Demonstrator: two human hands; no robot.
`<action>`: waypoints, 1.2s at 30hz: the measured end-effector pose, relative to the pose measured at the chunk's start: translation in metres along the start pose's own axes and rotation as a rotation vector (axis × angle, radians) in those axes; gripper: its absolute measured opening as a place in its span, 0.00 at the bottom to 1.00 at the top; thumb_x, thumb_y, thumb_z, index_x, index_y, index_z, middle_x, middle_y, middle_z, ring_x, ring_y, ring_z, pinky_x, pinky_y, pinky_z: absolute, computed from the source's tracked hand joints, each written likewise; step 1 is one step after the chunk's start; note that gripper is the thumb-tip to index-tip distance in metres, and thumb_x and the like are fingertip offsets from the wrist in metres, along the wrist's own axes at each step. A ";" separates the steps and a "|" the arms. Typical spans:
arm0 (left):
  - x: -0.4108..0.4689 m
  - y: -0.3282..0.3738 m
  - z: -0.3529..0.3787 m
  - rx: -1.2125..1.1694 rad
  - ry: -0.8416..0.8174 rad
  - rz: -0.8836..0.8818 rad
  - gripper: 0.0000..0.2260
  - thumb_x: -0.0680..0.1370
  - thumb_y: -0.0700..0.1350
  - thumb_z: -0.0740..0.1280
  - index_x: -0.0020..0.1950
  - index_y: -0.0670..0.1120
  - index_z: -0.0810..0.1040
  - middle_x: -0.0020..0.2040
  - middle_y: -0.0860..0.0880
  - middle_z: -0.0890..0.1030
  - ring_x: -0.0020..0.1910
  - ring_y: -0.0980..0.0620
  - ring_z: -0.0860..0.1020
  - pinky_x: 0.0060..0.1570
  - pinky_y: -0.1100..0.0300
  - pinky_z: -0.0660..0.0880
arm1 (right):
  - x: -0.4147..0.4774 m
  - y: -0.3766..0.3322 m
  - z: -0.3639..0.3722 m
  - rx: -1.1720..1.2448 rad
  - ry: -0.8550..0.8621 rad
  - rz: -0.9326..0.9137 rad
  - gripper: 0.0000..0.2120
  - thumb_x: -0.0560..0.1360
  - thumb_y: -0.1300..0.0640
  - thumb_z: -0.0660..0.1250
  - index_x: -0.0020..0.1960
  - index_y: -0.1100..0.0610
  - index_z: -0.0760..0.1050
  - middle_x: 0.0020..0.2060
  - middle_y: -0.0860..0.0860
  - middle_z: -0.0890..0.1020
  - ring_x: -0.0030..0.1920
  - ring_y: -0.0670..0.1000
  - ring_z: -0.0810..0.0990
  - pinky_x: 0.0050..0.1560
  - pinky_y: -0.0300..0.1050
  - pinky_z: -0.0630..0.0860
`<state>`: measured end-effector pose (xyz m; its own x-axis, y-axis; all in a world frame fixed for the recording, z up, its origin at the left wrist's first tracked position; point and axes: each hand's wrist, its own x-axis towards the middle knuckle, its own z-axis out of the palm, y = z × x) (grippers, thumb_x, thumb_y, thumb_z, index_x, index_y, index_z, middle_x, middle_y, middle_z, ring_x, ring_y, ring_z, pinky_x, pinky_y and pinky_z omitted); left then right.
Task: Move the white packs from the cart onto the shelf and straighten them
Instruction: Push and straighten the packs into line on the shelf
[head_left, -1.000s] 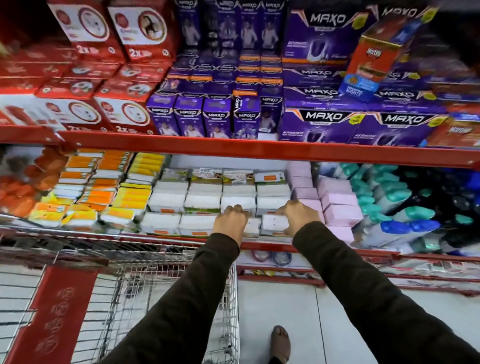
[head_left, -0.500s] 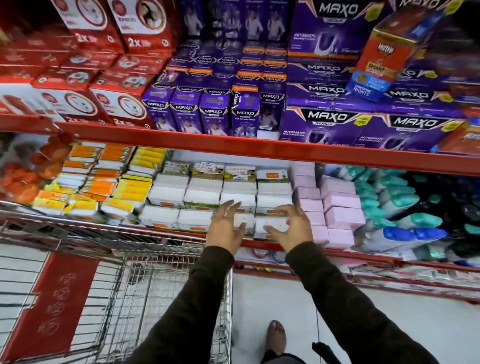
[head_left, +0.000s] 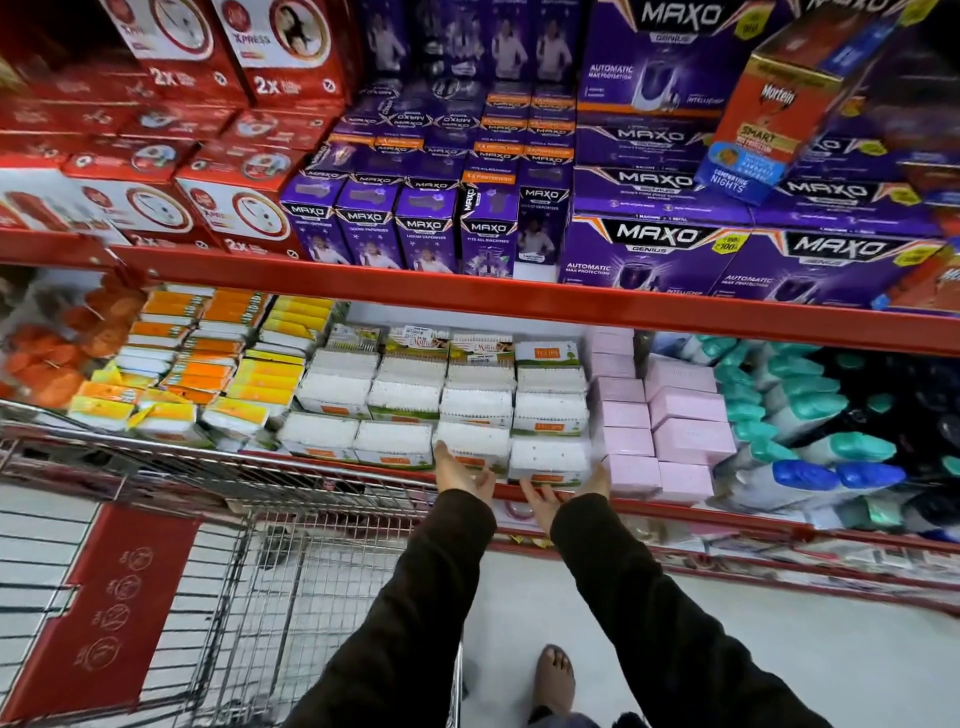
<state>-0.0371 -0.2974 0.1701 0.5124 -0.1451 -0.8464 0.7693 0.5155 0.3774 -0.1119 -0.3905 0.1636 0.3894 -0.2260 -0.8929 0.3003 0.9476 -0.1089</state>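
Two bare hands reach out of dark sleeves toward the front edge of the red metal shelf (head_left: 519, 312). The left hand (head_left: 462, 475) has its palm turned inward and fingers spread, grasping nothing, its fingertips touching the front of one white rectangular pack with an orange label (head_left: 472, 447). The right hand (head_left: 563, 493) is likewise unclenched, palm facing the left one, just below a neighbouring white pack (head_left: 548, 460) in the front row. More white packs (head_left: 441, 395) lie in neat rows behind these, stacked toward the back of the shelf. Pale pink boxes (head_left: 670, 431) sit just to their right, and orange and yellow packets (head_left: 208, 364) to their left. Purple cartons (head_left: 670, 244) fill the shelf above. The silver wire shopping cart (head_left: 270, 571) stands beside the left arm, below the shelf.
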 end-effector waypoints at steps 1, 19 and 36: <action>0.002 0.000 0.000 -0.022 0.003 -0.004 0.30 0.84 0.58 0.56 0.82 0.47 0.53 0.80 0.41 0.56 0.71 0.38 0.69 0.75 0.49 0.65 | 0.001 -0.001 0.002 -0.009 -0.005 0.006 0.30 0.78 0.36 0.61 0.68 0.59 0.68 0.68 0.64 0.73 0.68 0.65 0.73 0.68 0.61 0.74; 0.002 0.003 0.001 0.021 -0.056 0.000 0.34 0.82 0.62 0.56 0.82 0.46 0.52 0.79 0.38 0.60 0.73 0.38 0.69 0.77 0.46 0.60 | 0.006 -0.019 0.026 -0.071 -0.033 -0.044 0.27 0.80 0.45 0.63 0.74 0.57 0.63 0.73 0.61 0.68 0.74 0.65 0.66 0.70 0.65 0.71; 0.011 0.089 -0.049 -0.180 0.067 0.090 0.32 0.83 0.59 0.58 0.82 0.48 0.51 0.81 0.40 0.56 0.79 0.37 0.58 0.78 0.46 0.59 | 0.002 0.059 0.043 -0.043 -0.031 0.105 0.38 0.78 0.38 0.64 0.78 0.58 0.57 0.77 0.65 0.62 0.75 0.66 0.66 0.74 0.60 0.67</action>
<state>0.0182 -0.2117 0.1763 0.5444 -0.0384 -0.8379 0.6382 0.6673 0.3841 -0.0559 -0.3452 0.1744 0.4434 -0.1314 -0.8866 0.2194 0.9750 -0.0348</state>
